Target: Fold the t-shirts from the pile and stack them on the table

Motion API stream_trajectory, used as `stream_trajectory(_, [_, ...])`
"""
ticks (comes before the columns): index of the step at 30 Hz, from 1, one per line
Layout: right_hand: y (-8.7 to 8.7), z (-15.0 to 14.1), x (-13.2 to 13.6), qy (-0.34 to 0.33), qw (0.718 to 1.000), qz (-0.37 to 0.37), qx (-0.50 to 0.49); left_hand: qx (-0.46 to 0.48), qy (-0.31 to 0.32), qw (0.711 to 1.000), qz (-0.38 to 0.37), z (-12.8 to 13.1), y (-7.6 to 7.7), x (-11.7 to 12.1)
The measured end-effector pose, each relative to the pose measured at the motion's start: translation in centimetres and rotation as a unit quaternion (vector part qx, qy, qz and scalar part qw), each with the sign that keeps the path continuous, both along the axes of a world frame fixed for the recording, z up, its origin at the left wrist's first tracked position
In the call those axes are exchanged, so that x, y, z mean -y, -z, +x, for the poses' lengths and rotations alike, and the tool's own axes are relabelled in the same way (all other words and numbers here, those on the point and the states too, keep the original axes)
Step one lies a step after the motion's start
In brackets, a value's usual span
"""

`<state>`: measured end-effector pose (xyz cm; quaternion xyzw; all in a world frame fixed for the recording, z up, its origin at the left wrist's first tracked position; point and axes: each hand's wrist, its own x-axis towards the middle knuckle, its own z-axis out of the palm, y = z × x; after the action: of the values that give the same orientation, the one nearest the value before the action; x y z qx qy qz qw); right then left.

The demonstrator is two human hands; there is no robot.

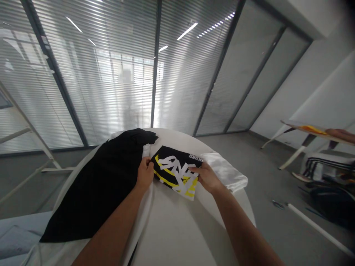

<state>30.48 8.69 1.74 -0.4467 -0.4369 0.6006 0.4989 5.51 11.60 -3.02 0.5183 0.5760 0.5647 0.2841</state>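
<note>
A small folded printed garment (169,166), black with white lettering and yellow bands, is held out flat over the white round table (177,225). My left hand (145,172) is closed on its left edge, thumb on top. At the opposite edge my right hand (208,177) pinches it, with the thumb over the print and the other fingers hidden beneath. A large black garment (102,184) lies spread to the left, close by my left wrist. Beyond my right hand lies a shiny white folded cloth (226,171).
A glass partition with blinds (124,66) stands behind the table. To the left is a pale metal frame (33,133). A wooden-topped table (313,129), a striped bundle (321,166) and a white pole (316,225) are on the right.
</note>
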Motion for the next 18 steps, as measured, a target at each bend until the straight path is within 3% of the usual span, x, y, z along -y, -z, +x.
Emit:
stream_trajectory(7, [-7.4, 1.2, -1.1, -0.013, 0.998, 0.039, 0.045, -0.043, -0.002, 0.998, 0.038, -0.1, 1.3, -0.7])
stream_trajectory(12, [-11.8, 4.1, -3.1, 0.033, 0.997, 0.063, 0.026, -0.068, 0.018, 0.997, 0.037, -0.4, 1.7, -0.8])
stream_trajectory(15, [-12.7, 7.7, -3.8, 0.086, 0.993, 0.076, 0.009, -0.078, 0.024, 0.996, 0.036, -0.5, 1.8, -1.0])
stream_trajectory(18, [-11.0, 11.9, -3.4, 0.168, 0.984, 0.054, -0.017, -0.092, 0.025, 0.995, 0.029, -0.6, 1.8, -1.1])
